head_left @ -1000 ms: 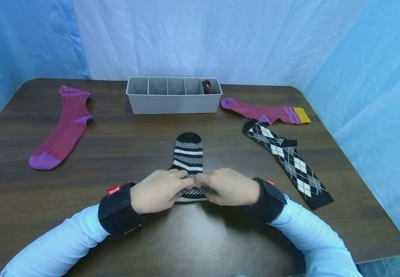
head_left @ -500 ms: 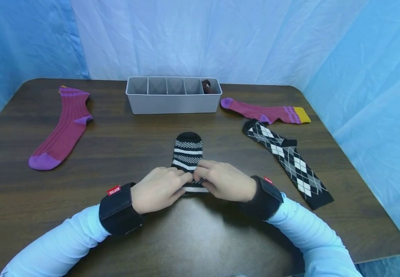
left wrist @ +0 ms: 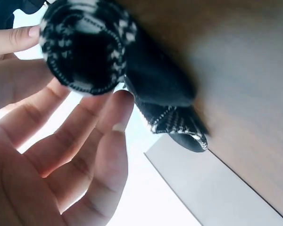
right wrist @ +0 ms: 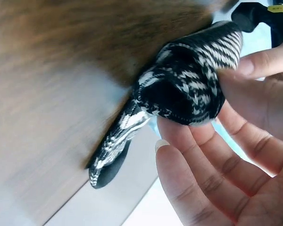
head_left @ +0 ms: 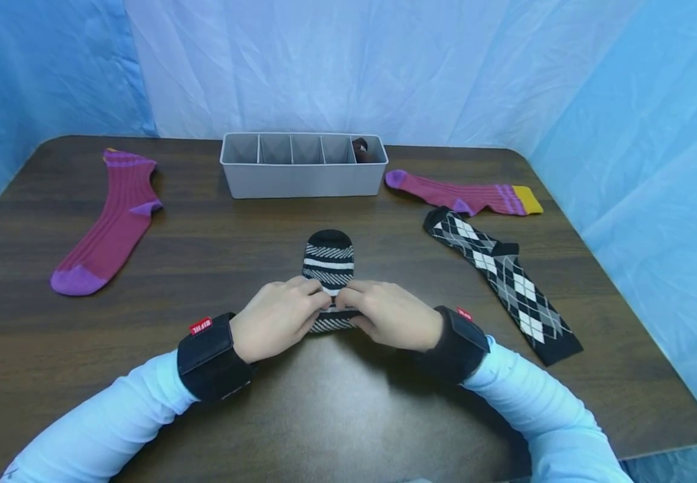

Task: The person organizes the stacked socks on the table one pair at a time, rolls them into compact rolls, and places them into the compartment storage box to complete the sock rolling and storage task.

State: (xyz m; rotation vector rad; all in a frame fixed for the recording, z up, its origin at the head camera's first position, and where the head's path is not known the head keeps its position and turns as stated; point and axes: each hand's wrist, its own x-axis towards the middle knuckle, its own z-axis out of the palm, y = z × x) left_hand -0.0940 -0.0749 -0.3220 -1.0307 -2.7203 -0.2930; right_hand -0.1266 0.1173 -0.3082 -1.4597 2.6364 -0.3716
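Note:
A black-and-white striped sock lies in the middle of the table, its black toe pointing away from me. Its near end is coiled into a roll, whose hollow end shows in both wrist views. My left hand grips the left side of the roll, fingertips and thumb around it. From the other side my right hand pinches the roll between thumb and fingers. Both hands nearly meet over the sock and hide part of it in the head view.
A grey divided box stands at the back, a dark brown rolled item in its rightmost compartment. One pink-purple sock lies at left, another pink sock at back right. A black-and-white argyle sock lies at right.
Both hands have moved a little away from me, toward the sock's toe. The near end of the sock has rolled up further, and the flat part is shorter.

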